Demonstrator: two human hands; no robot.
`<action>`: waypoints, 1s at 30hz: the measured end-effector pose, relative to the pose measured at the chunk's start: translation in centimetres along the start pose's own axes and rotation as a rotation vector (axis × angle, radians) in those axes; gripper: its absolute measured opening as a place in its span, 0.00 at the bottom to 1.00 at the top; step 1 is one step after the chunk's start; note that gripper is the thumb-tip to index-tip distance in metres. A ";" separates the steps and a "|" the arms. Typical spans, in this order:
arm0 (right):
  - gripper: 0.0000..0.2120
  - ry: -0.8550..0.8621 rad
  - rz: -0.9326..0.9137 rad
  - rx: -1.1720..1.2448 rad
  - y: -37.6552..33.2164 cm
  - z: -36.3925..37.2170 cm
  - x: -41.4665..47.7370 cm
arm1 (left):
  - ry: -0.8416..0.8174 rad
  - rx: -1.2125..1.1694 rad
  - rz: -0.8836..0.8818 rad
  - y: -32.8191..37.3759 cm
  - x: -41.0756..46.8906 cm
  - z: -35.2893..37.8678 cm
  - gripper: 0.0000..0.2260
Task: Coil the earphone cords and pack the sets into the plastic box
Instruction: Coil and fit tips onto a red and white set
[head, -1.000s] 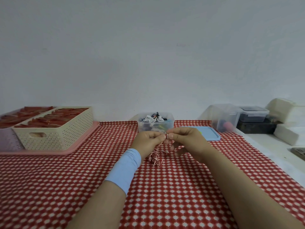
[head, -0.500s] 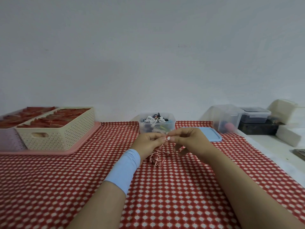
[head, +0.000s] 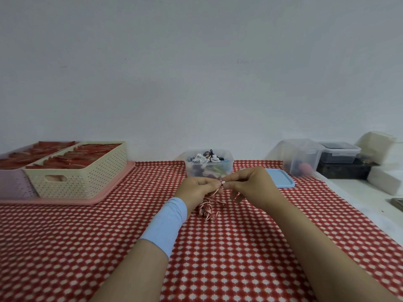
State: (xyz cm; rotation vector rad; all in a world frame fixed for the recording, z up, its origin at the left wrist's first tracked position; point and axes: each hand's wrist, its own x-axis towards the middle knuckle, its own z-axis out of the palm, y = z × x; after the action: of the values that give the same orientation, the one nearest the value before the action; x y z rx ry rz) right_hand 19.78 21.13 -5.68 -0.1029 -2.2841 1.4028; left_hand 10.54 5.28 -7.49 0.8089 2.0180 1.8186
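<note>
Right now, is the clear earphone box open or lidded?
Open: the plastic box shows earphones heaped above its rim, and the blue lid lies flat beside it.

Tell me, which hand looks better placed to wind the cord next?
Probably the right hand: it pinches the cord at its fingertips, while the left hand holds the bundle.

Plain grey-white wall point(head: 196, 73), table in red-and-white patterned cloth point(head: 65, 247)
</note>
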 end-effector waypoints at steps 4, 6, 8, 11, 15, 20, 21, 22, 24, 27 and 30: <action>0.04 0.007 -0.036 -0.033 -0.2 -0.1 -0.1 | -0.039 -0.019 -0.006 -0.1 0.0 -0.2 0.07; 0.04 0.021 -0.038 -0.025 -0.2 -0.1 -0.1 | -0.039 -0.042 -0.009 -0.1 -0.1 -0.2 0.06; 0.03 0.023 -0.063 -0.067 -0.1 0.0 -0.1 | -0.022 -0.046 -0.006 -0.1 -0.1 0.0 0.05; 0.03 0.018 -0.107 -0.139 0.0 -0.1 0.0 | 0.006 -0.062 -0.016 0.0 -0.1 0.3 0.03; 0.02 0.002 -0.137 -0.209 -0.2 -0.2 0.1 | 0.040 -0.020 0.001 0.0 0.0 0.4 0.02; 0.04 0.052 -0.122 -0.134 0.1 -0.5 0.3 | 0.046 0.082 0.097 0.4 0.1 0.5 0.07; 0.04 0.055 -0.118 -0.136 0.1 -0.5 0.3 | 0.047 0.114 0.116 0.5 0.1 0.5 0.08; 0.04 0.054 -0.112 -0.140 0.1 -0.5 0.3 | 0.058 0.138 0.129 0.6 0.0 0.5 0.08; 0.04 0.058 -0.104 -0.143 -0.1 -0.4 0.2 | 0.098 0.160 0.154 0.7 0.0 0.6 0.08; 0.04 0.058 -0.063 -0.104 -0.2 -0.4 0.2 | 0.140 0.176 0.210 0.8 -0.1 0.8 0.07; 0.03 0.002 0.025 -0.028 -0.1 -0.7 0.0 | 0.120 0.253 0.257 1.0 -0.1 0.6 0.07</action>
State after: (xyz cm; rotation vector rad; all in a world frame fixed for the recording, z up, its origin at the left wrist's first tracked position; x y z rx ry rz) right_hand 20.07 21.67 -5.37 -0.1419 -2.3084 1.3831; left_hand 11.20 5.72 -6.65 1.0995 2.3484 1.8016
